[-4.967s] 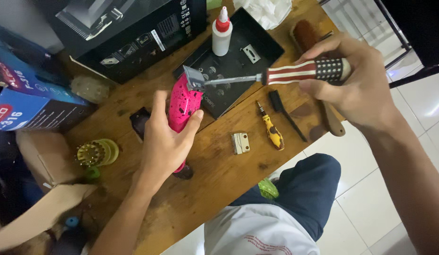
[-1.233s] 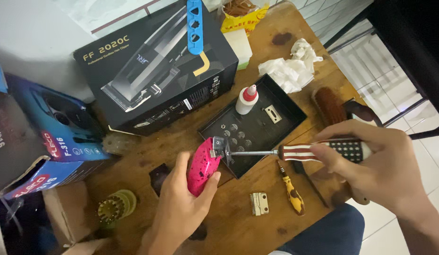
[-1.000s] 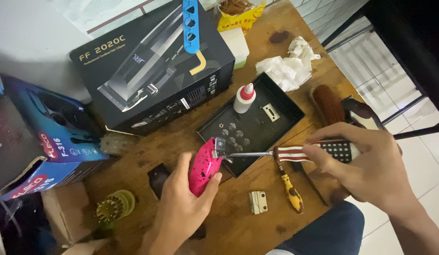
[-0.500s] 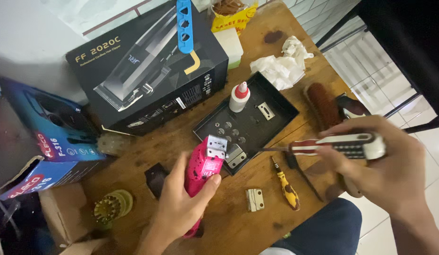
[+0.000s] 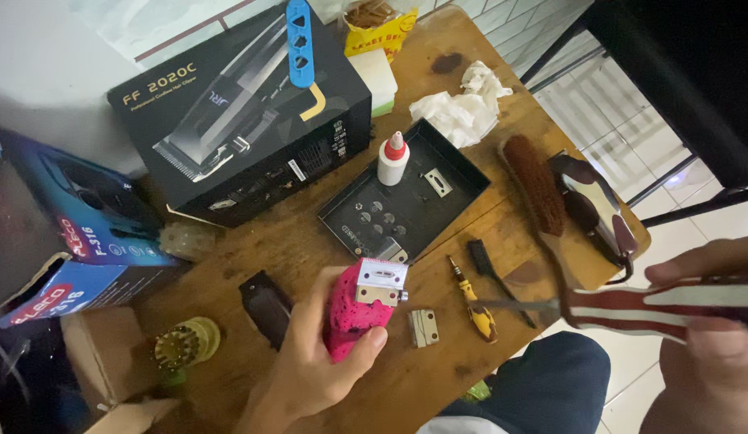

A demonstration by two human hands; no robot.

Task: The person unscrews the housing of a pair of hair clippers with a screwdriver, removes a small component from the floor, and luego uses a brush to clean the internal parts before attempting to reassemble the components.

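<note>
Left hand (image 5: pixel 317 366) grips pink hair clipper (image 5: pixel 354 317), metal blade head up; right hand (image 5: pixel 707 345) at right edge holds striped-handled screwdriver (image 5: pixel 631 308), tip well clear of clipper; small yellow screwdriver (image 5: pixel 474 301) and loose blade plate (image 5: pixel 423 328) on wooden table (image 5: pixel 438 370) between them; black tray (image 5: pixel 406 205) with white bottle (image 5: pixel 392 158) beyond; large black box (image 5: pixel 245 120) far left.

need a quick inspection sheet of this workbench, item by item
surface: wooden table, worn and stained.
job's things: pink hair clipper with metal blade head, striped-handle screwdriver.
clutter: black tray holding a white bottle with red tip; black box; blue box; brush; crumpled tissue; small yellow screwdriver; loose metal blade.
hands: left hand grips the clipper; right hand holds the screwdriver, away from the clipper.
cables: nothing seen.
surroundings: tiled floor, the person's knee.
</note>
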